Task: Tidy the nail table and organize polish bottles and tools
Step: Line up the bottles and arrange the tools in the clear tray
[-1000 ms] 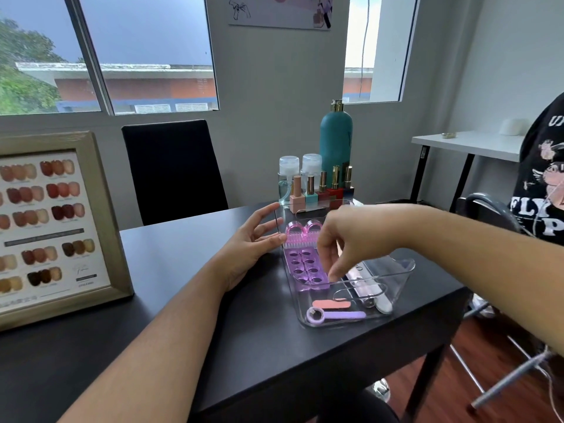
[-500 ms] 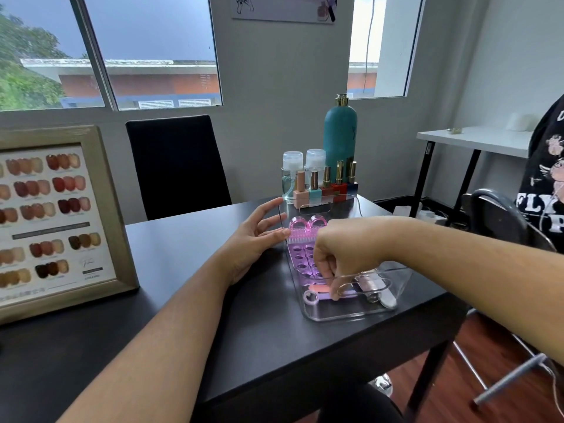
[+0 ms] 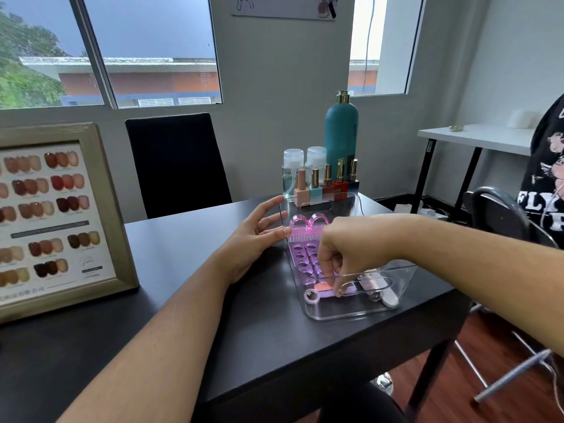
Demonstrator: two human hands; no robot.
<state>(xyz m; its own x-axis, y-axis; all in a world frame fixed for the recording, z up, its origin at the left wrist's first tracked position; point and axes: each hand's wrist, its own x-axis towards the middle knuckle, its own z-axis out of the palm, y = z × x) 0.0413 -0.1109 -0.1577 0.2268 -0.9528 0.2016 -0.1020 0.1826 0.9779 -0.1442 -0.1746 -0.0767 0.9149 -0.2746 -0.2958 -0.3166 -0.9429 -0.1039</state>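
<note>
**One hand lowered into the clear tray (image 3: 351,315), one kept on its wall**

The task's things are carried on the right half of the black worktop (image 3: 183,315). The polish bottles (image 3: 326,186) are lined up in a row at the far edge, just behind the tray, and appear already sorted. No shift of the tray on the worktop can be made out within the last second.

The left hand (image 3: 253,245) is kept where it was. Its fingers are straight and spread, the tips are pressed against the tray's left wall, and nothing is held by it.

The change is found at the right hand (image 3: 354,251). A second ago it was held over the purple toe separators (image 3: 300,259) in the middle of the tray. Now it is lowered to the near end. Its fingers are curled, and the peach file (image 3: 323,287) appears to be pinched between thumb and forefinger. One fingertip is touching the lilac tool (image 3: 311,296) just beside it. Whether the file is lifted cannot be told.

It is judged that the bigger pieces are settled and only the small tools are being straightened, so the tray work is probably near its end.
</note>
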